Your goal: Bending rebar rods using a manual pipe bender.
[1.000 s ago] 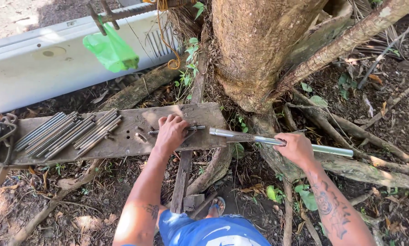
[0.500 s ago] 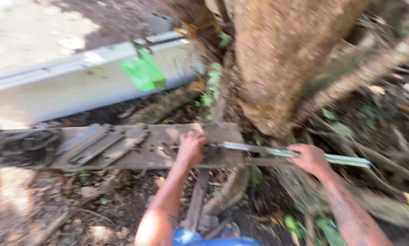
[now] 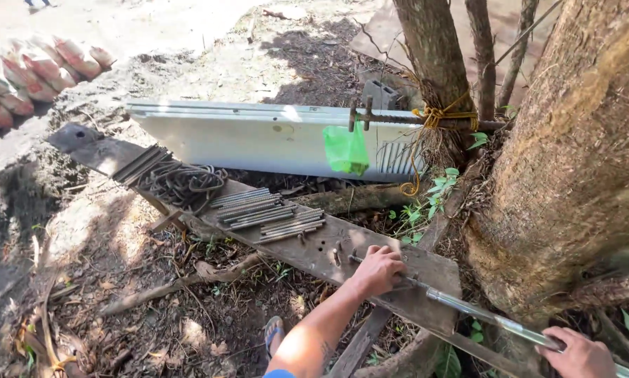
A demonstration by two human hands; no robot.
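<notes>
Left hand (image 3: 379, 269) pressed fist-like on the wooden plank worktop (image 3: 426, 269), fingers curled over the near end of a steel pipe (image 3: 493, 320); whether that grip fully encloses the pipe cannot be told. Right hand (image 3: 579, 353) at the frame's lower right, grip closed around the pipe farther along.

The pipe's long axis runs from the left hand down and right to the right hand and past it, its far end out of frame. It lies flat and low, crossing the plank's right edge just beside the big tree trunk (image 3: 574, 161).

Left of the left grip, on the same plank: a row of short cut steel rods (image 3: 269, 213), laid side by side, then a tangle of bent wire loops (image 3: 185, 183). Beyond the left grip, a white panel (image 3: 258, 140) stands on edge, a green plastic bag (image 3: 347, 149) hanging from a rusty bar (image 3: 412, 120) lashed to a thinner trunk (image 3: 437, 70) with yellow cord. A sandalled foot (image 3: 272, 329) shows below the left forearm.
</notes>
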